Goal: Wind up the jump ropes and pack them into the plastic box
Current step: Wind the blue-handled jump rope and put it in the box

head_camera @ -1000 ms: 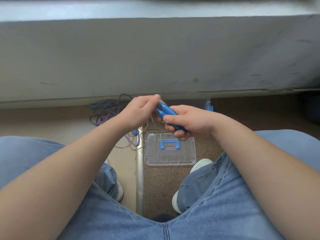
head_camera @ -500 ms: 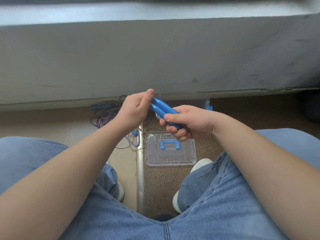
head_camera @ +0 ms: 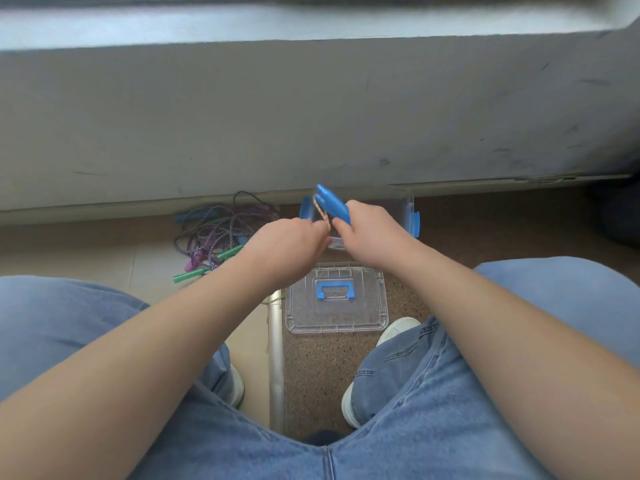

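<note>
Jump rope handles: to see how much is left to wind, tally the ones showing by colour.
Bright blue handles, in the right hand: 2
Green handles, on the floor: 2
Dark blue handle, in the tangle: 1
Purple handle, in the tangle: 1
Total: 6; the tangle may hide more.

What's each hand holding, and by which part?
Right hand grips the paired blue handles by their lower ends, tips sticking out. Left hand appears to pinch the tan rope just beside them.

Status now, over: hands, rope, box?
Right hand grips blue handles, left hand pinches rope. Box open behind hands, lid on floor. Other ropes tangled at left.
</note>
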Available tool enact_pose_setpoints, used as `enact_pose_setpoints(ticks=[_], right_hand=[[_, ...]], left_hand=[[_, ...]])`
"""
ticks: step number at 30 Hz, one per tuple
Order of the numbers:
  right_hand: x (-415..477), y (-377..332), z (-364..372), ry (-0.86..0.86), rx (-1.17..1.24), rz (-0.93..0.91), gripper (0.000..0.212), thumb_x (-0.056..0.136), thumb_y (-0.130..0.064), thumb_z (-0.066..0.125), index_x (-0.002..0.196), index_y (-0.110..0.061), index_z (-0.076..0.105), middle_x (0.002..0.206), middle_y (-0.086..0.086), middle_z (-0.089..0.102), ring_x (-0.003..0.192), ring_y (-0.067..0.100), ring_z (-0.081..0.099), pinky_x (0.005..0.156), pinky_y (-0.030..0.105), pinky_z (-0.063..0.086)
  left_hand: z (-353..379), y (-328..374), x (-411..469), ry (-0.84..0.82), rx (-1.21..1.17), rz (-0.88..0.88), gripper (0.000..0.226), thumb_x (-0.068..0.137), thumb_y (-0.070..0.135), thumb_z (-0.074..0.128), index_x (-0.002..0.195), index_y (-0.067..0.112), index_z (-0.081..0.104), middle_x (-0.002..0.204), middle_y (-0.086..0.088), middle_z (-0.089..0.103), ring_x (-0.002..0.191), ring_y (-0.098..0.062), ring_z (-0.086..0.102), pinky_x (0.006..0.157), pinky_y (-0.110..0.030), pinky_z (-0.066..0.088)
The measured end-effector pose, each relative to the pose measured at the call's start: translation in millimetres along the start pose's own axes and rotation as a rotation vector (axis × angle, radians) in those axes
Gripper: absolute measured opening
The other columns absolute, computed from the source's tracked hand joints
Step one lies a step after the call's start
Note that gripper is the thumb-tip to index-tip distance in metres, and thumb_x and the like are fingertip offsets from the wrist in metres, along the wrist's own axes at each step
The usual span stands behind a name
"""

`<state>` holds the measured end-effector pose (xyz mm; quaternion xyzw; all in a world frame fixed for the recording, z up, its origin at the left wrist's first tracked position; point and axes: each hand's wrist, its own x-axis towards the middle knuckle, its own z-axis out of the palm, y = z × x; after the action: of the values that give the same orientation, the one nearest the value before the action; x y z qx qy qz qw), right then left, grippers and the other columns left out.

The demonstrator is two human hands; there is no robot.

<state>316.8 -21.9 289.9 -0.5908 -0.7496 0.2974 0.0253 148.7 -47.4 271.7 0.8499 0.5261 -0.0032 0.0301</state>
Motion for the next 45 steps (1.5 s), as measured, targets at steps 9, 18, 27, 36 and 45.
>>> enact_pose_setpoints(ticks=[9, 18, 27, 36, 45], right_hand=[[-11.9, 0.5, 19.2, -0.210, -0.373, -0.350, 0.023, 0.104, -0.021, 0.046, 0.127, -0.020, 0.048, 0.100, 0.005, 0.061, 0.085, 0.026, 0.060, 0.066, 0.032, 0.038], [-16.2, -5.5, 11.1, -0.099, -0.038, -0.513, 0.005, 0.099, -0.018, 0.051, 0.104, -0.017, 0.052, 0.096, -0.002, 0.057, 0.084, 0.021, 0.056, 0.079, 0.041, 0.048], [-12.9, -4.9, 7.7, 0.192, 0.176, -0.232, 0.023, 0.102, -0.030, 0.050, 0.112, -0.010, 0.057, 0.100, 0.009, 0.065, 0.094, 0.033, 0.060, 0.080, 0.044, 0.047], [-9.0, 11.7, 16.7, -0.196, -0.179, -0.079, 0.018, 0.104, -0.037, 0.045, 0.101, -0.019, 0.049, 0.095, 0.005, 0.062, 0.076, 0.020, 0.059, 0.068, 0.038, 0.048], [-24.0, -4.6, 17.5, -0.341, -0.251, -0.505, 0.011, 0.103, -0.031, 0.050, 0.103, -0.020, 0.054, 0.097, -0.003, 0.060, 0.082, 0.017, 0.056, 0.070, 0.030, 0.038]], left_hand=[[-18.3, -35.5, 4.2, 0.090, 0.021, 0.243, 0.068, 0.091, 0.068, 0.010, 0.071, 0.019, 0.053, 0.064, 0.001, 0.055, 0.060, -0.023, 0.054, 0.052, -0.034, 0.047], [-16.2, -43.8, 0.5, -0.179, -1.064, -0.299, 0.059, 0.090, 0.059, 0.055, 0.060, 0.008, 0.059, 0.055, -0.008, 0.040, 0.051, -0.018, 0.034, 0.052, -0.029, 0.031], [-4.5, -8.2, 5.6, 0.077, -1.196, -0.610, 0.055, 0.100, 0.047, 0.043, 0.053, 0.020, 0.052, 0.050, -0.002, 0.042, 0.043, -0.016, 0.034, 0.050, -0.028, 0.029], [-5.3, -20.8, -10.4, 0.054, -0.064, 0.188, 0.047, 0.096, 0.049, 0.035, 0.060, 0.021, 0.046, 0.052, 0.003, 0.043, 0.047, -0.017, 0.042, 0.044, -0.027, 0.030], [-6.9, -36.9, -0.1, 0.057, -0.390, 0.085, 0.063, 0.083, 0.070, 0.047, 0.048, 0.017, 0.047, 0.048, -0.002, 0.044, 0.050, -0.017, 0.043, 0.048, -0.034, 0.037]])
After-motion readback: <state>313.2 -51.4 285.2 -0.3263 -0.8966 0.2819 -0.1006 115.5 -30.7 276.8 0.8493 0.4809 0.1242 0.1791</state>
